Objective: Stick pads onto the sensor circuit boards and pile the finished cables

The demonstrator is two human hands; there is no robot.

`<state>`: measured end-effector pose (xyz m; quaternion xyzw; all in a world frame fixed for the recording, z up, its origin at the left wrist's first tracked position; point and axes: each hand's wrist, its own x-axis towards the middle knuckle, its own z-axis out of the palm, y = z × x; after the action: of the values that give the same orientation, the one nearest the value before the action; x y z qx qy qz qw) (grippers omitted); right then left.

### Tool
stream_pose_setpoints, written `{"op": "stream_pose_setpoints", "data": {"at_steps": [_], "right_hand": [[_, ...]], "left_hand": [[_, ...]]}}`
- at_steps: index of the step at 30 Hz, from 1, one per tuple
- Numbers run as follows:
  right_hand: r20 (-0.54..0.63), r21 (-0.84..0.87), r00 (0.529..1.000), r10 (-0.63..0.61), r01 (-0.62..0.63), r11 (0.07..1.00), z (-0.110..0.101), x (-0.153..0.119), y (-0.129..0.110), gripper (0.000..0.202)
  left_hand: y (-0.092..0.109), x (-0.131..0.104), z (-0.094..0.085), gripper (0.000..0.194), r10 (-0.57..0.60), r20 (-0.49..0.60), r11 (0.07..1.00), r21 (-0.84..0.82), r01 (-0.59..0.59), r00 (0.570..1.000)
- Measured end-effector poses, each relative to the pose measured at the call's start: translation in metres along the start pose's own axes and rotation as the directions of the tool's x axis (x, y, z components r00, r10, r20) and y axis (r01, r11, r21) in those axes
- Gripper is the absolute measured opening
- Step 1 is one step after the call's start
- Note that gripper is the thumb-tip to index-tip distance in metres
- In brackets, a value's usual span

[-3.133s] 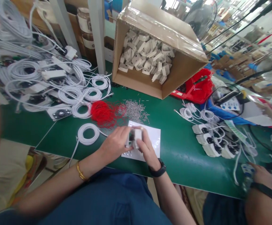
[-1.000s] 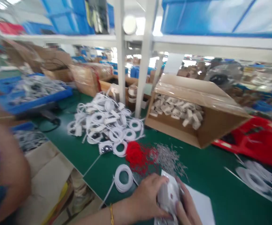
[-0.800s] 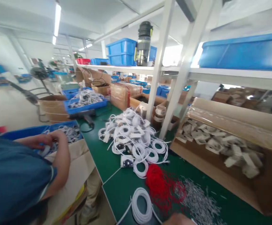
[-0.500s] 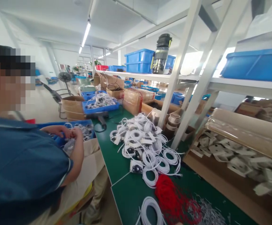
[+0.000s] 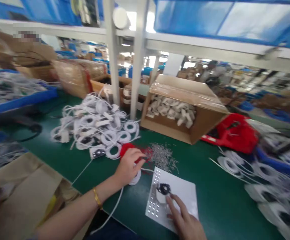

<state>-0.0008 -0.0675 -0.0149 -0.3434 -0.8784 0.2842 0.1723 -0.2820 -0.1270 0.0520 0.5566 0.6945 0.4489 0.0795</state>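
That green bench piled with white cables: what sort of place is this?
Probably a factory assembly workshop: the green bench bears a heap of coiled white cables, and a cardboard box holds many similar pale parts.

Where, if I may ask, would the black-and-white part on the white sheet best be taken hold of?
Probably by its white body, from the near right: that end lies towards the right hand, whose fingers are at its edge, while the uneven black piece sits at the far end.
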Motion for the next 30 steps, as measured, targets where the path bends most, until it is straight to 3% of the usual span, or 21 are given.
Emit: {"op": "stream_pose_setpoints", "data": {"at_steps": [3, 6, 8, 11, 14, 19, 22, 24, 27, 30], "right_hand": [[-0.027, -0.008, 0.991, -0.128, 0.128, 0.992, -0.016, 0.016, 0.004, 0.035], [-0.125, -0.010, 0.990, 0.072, -0.074, 0.997, -0.035, 0.069, 0.011, 0.032], [-0.063, -0.080, 0.980, 0.191, -0.196, 0.977, -0.042, 0.110, 0.017, 0.030], [-0.025, -0.252, 0.974, 0.224, -0.223, 0.942, -0.034, 0.156, 0.024, 0.039], [0.000, -0.342, 0.982, 0.189, -0.178, 0.923, -0.013, 0.174, 0.032, 0.029], [0.048, -0.397, 0.990, 0.134, -0.104, 0.912, 0.004, 0.169, 0.058, 0.034], [0.035, -0.373, 0.994, 0.105, -0.084, 0.924, 0.004, 0.171, 0.067, 0.032], [-0.007, -0.326, 0.995, 0.100, -0.097, 0.940, 0.002, 0.177, 0.069, 0.028], [-0.101, -0.202, 0.975, 0.199, -0.216, 0.955, -0.011, 0.179, 0.062, 0.022], [-0.143, 0.078, 0.930, 0.339, -0.331, 0.940, -0.032, 0.153, 0.044, 0.025]], "left_hand": [[-0.011, 0.035, 0.007, 0.024, 0.006, 0.136, 0.996, 0.088, -0.018, 0.991], [-0.009, 0.076, 0.032, 0.021, 0.012, 0.298, 0.988, 0.146, -0.058, 0.955], [-0.001, 0.098, 0.056, 0.023, 0.001, 0.385, 0.974, 0.207, -0.088, 0.923], [0.008, 0.117, 0.088, 0.041, -0.050, 0.485, 0.941, 0.316, -0.122, 0.873], [0.007, 0.118, 0.104, 0.014, -0.075, 0.512, 0.913, 0.380, -0.147, 0.856], [-0.007, 0.101, 0.107, 0.011, -0.038, 0.522, 0.931, 0.328, -0.159, 0.852], [-0.012, 0.099, 0.104, 0.012, -0.032, 0.480, 0.965, 0.243, -0.098, 0.877], [-0.012, 0.104, 0.099, 0.020, -0.047, 0.425, 0.986, 0.163, -0.025, 0.904], [-0.004, 0.113, 0.087, 0.023, -0.117, 0.325, 0.991, -0.022, 0.131, 0.939], [0.012, 0.107, 0.068, 0.020, -0.245, 0.257, 0.899, -0.300, 0.318, 0.935]]}}
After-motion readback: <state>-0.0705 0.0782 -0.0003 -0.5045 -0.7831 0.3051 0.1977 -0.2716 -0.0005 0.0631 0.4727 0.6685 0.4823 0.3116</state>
